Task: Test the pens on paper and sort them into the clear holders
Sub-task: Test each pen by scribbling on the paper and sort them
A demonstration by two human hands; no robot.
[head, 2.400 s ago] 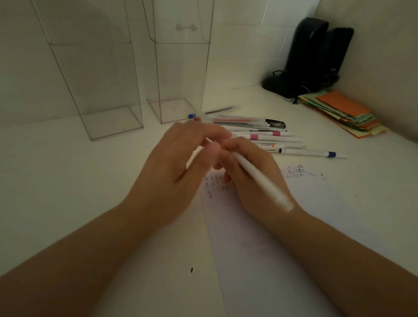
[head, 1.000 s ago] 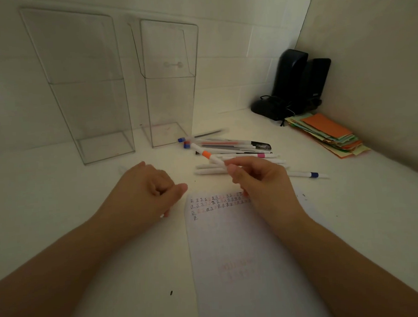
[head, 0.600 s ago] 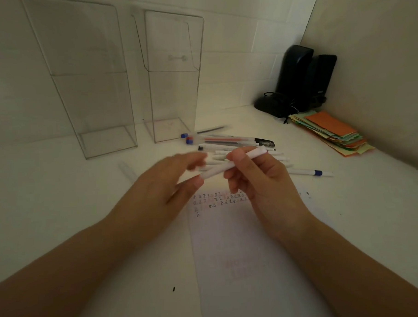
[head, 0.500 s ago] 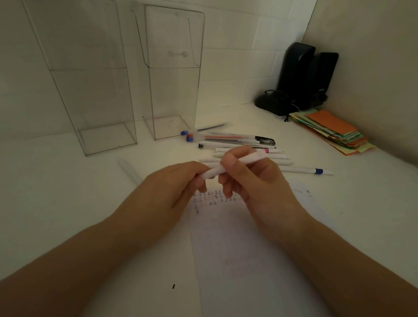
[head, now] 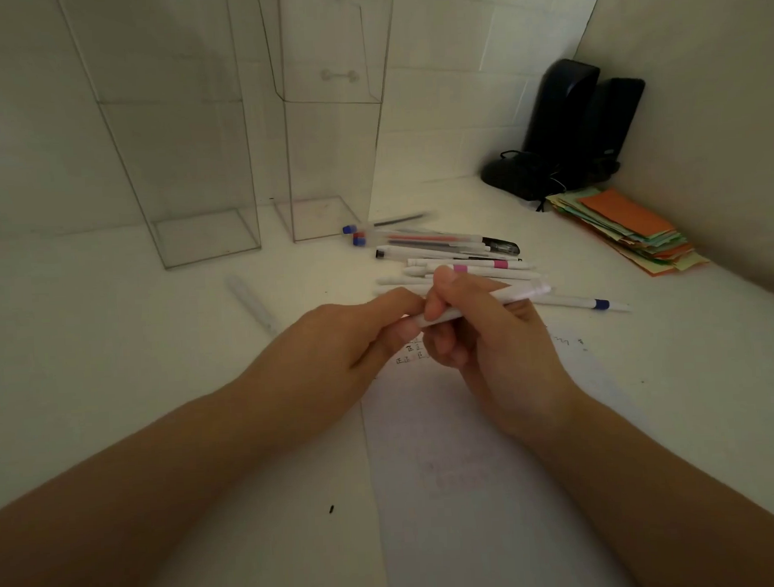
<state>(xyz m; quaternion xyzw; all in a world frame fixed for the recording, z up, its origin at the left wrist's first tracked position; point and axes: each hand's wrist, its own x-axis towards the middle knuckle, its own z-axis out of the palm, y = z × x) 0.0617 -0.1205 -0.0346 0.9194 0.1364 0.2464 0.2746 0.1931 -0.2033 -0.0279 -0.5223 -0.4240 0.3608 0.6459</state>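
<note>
White pen (head: 516, 295) pinched by both hands (head: 351, 339) (head: 489, 333), loose pens (head: 454, 255) behind, paper (head: 464, 467) beneath.

We cannot see the near end of the slim white plastic pen (head: 487, 304): our left hand (head: 351, 339) covers it, and our right hand (head: 489, 337) hides its middle. The small handwritten marks on the white paper sheet (head: 473, 489) are partly covered and too tiny to read. Both tall clear plastic holders (head: 184, 169) are cut off by the top edge.

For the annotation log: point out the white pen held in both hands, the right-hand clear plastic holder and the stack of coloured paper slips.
White pen (head: 516, 294), head view, bare barrel right of the fingers.
Right-hand clear plastic holder (head: 326, 163), head view, front wall.
Stack of coloured paper slips (head: 621, 214), head view, orange top sheet.
</note>
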